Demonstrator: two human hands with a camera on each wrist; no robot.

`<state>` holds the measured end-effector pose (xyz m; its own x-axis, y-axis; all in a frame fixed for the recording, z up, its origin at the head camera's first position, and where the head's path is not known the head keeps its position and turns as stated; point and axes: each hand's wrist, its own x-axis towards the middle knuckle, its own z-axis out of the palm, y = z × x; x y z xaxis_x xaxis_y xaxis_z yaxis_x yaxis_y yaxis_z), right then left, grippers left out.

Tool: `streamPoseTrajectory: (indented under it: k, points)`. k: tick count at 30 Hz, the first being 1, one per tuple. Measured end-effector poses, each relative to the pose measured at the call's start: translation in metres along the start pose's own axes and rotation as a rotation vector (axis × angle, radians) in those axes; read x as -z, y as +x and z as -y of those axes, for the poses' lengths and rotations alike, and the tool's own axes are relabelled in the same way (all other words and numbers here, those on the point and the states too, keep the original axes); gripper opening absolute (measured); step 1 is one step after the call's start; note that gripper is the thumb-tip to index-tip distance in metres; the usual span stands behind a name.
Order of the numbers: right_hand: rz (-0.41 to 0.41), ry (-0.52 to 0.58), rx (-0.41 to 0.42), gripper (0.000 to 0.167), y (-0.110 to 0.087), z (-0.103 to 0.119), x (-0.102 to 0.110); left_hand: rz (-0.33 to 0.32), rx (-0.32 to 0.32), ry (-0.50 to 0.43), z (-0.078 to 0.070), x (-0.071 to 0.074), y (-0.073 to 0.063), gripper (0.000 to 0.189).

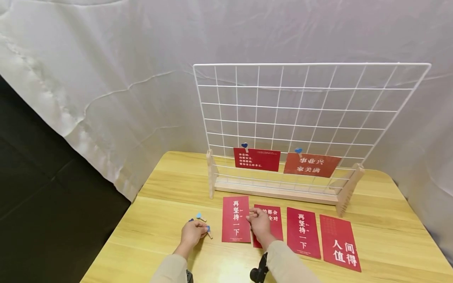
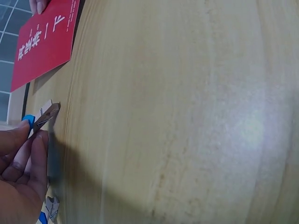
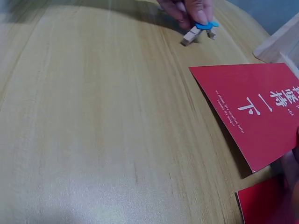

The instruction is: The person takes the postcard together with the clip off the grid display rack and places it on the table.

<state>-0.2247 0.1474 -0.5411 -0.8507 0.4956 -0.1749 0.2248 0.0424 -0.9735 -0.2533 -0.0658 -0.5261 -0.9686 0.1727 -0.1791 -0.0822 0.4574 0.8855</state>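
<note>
My left hand (image 1: pixel 191 235) pinches a small wooden clothespin (image 2: pixel 46 116) with a blue heart on it, just above the table. Two more heart clothespins lie by that hand; one has a light blue heart (image 1: pixel 199 215), and the other, dark blue, is partly hidden by the fingers. A red card (image 1: pixel 235 230) with white characters is held at its right edge by my right hand (image 1: pixel 261 226). In the right wrist view the card's lower edge is raised off the wood. Beneath the right hand lies a second red card (image 1: pixel 276 225), partly covered.
Behind the cards stands a white wire grid (image 1: pixel 311 63) on a wooden base (image 1: pixel 276 194). Heart clothespins hold two red cards on it, a left card (image 1: pixel 256 164) and a right card (image 1: pixel 308 171). Two further cards, a middle one (image 1: pixel 309 243) and an outer one (image 1: pixel 334 232), lie at right.
</note>
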Motion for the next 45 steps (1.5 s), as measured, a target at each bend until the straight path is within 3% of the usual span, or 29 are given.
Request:
streamPoseTrajectory:
  k: [7, 13, 23, 28, 37, 41, 45]
  points:
    - [-0.016, -0.213, 0.027, 0.021, 0.0, 0.0, -0.003, -0.034, 0.006, 0.123, -0.001, -0.001, 0.002, 0.004]
    - [-0.006, -0.279, 0.047, 0.02, -0.001, -0.001, -0.001, -0.046, -0.003, 0.201, -0.006, 0.0, 0.004, 0.004]
    - [0.029, -0.322, 0.042, 0.025, -0.004, 0.003, 0.002, -0.029, -0.034, 0.198, -0.005, 0.0, 0.004, 0.003]
    - [0.022, -0.321, 0.064, 0.025, -0.004, 0.005, 0.0, -0.022, -0.035, 0.166, -0.007, 0.001, 0.004, 0.006]
    - [0.028, -0.4, 0.079, 0.028, -0.008, 0.014, 0.002, 0.035, -0.037, -0.027, -0.011, 0.01, 0.002, 0.018]
    - [0.05, -0.388, 0.116, 0.027, -0.008, 0.019, 0.008, 0.027, -0.057, -0.057, -0.012, 0.011, 0.005, 0.022]
    - [0.081, -0.309, 0.122, 0.028, -0.006, 0.023, 0.017, -0.013, -0.086, -0.069, -0.017, 0.012, 0.006, 0.023]
